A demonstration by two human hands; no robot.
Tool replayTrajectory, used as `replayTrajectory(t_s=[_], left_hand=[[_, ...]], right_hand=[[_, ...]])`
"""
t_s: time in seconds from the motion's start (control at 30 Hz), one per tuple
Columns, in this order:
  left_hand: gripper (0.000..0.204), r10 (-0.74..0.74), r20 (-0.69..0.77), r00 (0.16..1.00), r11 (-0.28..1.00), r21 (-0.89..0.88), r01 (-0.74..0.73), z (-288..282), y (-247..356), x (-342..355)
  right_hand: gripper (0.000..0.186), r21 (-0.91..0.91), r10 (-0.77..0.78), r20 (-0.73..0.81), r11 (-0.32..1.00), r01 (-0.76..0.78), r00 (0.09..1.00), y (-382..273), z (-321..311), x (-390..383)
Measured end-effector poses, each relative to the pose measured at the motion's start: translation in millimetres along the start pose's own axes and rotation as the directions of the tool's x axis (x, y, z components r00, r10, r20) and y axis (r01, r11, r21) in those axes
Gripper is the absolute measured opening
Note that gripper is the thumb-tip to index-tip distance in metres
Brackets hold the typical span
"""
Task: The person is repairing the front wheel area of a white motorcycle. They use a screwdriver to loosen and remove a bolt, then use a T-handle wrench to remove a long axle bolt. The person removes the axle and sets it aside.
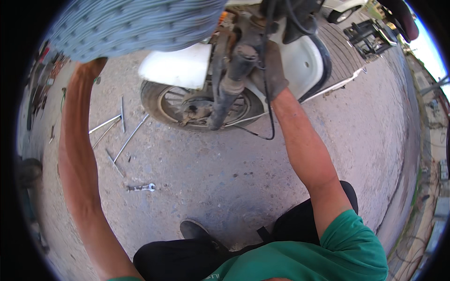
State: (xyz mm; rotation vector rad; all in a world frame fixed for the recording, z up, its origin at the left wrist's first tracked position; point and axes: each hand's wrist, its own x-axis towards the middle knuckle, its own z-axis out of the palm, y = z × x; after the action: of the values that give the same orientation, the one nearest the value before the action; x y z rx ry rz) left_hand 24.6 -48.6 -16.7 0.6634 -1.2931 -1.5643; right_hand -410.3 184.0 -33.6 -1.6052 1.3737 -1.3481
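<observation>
A blue-grey woven thing (140, 25) fills the top left, close to the camera. My left hand (95, 67) reaches up behind its lower edge, so the fingers are hidden. My right hand (275, 77), dark and brownish-grey, is beside the front fork (229, 89) of a vehicle. The fork and a black cable (270, 117) partly cover that hand, and its fingers do not show clearly. Below the fork is a spoked front wheel (152, 100), with a white fender panel (176, 68) above it. White curved bodywork (302, 61) lies just right of my right hand.
Several T-handled metal rods (131, 138) lie on the concrete ground at left, with a wrench (142, 188) nearer me. My shoe (194, 229) is near the lower middle. A dark metal frame (370, 37) stands at the far right beside a ribbed panel (340, 51).
</observation>
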Motion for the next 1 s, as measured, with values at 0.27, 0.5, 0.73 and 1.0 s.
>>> replayTrajectory(t_s=[0.27, 0.5, 0.73, 1.0], left_hand=[[0.039, 0.018, 0.103, 0.995, 0.994, -0.108, -0.007, 34, 5, -33], [0.039, 0.05, 0.08, 0.996, 0.983, 0.173, -0.064, 87, 16, -48], [0.039, 0.068, 0.09, 0.994, 0.963, 0.256, -0.089, 101, 24, -51], [0.04, 0.087, 0.094, 0.992, 0.957, 0.268, -0.109, 107, 28, -52]], right_hand=[[0.012, 0.019, -0.272, -0.075, 0.961, 0.274, 0.959, 19, 1, 1], [0.023, 0.413, -0.277, 0.104, 0.885, 0.212, 0.955, 23, -5, 0], [0.026, 0.275, -0.242, 0.149, 0.942, 0.195, 0.959, 26, -11, -4], [0.012, 0.331, -0.188, -0.023, 0.925, 0.185, 0.982, 10, -1, -4]])
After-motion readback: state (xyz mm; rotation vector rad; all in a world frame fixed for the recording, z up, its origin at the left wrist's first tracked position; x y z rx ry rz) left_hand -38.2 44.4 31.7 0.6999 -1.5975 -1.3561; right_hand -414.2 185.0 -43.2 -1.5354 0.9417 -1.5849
